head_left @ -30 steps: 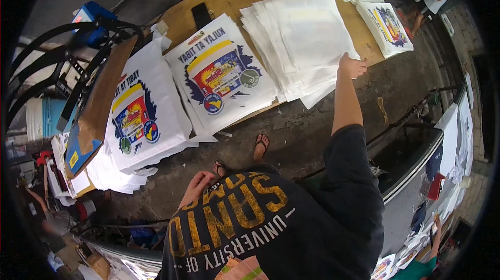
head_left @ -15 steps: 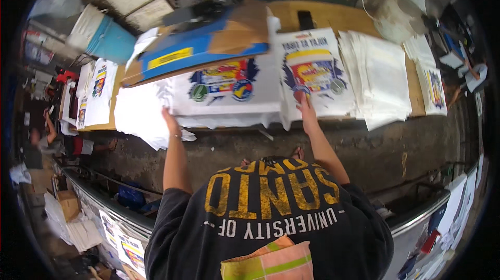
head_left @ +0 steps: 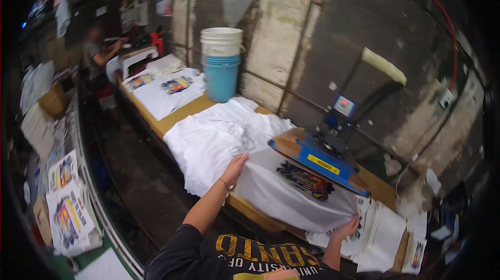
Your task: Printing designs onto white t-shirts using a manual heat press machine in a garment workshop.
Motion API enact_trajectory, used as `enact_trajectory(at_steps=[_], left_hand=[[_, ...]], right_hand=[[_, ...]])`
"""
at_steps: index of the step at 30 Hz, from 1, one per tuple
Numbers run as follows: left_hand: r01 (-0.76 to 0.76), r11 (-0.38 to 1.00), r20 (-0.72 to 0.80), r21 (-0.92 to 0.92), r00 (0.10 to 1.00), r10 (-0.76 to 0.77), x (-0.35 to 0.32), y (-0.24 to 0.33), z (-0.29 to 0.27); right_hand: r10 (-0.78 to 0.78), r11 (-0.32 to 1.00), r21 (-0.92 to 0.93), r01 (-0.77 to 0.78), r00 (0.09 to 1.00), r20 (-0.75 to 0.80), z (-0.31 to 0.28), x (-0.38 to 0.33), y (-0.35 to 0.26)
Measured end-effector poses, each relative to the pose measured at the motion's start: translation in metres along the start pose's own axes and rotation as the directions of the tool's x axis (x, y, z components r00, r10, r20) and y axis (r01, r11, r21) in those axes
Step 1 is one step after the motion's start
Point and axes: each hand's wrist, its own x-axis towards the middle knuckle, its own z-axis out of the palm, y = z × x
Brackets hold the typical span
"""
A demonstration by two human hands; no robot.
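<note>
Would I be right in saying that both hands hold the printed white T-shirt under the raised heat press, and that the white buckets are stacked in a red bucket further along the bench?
Nearly. In the head view the left hand and right hand do hold the printed white T-shirt under the raised heat press, but the white buckets sit in a blue bucket, not a red one.

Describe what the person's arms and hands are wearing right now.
Both forearms are bare. The left hand has a thin beaded bracelet at the wrist; the right hand wears nothing visible. Short black sleeves belong to a T-shirt with yellow lettering.
</note>
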Motion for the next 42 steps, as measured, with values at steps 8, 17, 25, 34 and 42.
enact_trajectory(at_steps=[8,17,25,34,42], left_hand=[[-0.259,0.884,-0.469,-0.388,0.882,0.052,-0.14,-0.021,-0.152],[-0.527,0.807,-0.905,-0.266,0.425,-0.021,-0.421,-0.059,-0.105],[-0.851,0.497,-0.986,0.168,-0.153,0.071,-0.531,-0.009,-0.011],[-0.612,0.268,-0.661,0.744,-0.617,0.427,-0.689,0.016,0.094],[-0.145,0.436,-0.335,0.888,-0.854,0.399,-0.81,0.074,0.13]], right_hand=[[-0.224,0.936,-0.144,0.321,0.859,0.46,0.078,-0.136,0.007],[0.042,0.971,0.029,-0.238,0.287,0.957,0.169,-0.15,-0.047],[0.067,0.915,0.014,-0.403,0.186,0.98,0.263,-0.266,-0.043],[-0.287,0.657,-0.077,-0.75,-0.343,0.895,0.294,-0.436,-0.147],[-0.393,0.742,-0.176,-0.647,-0.632,0.668,0.242,-0.64,-0.293]])
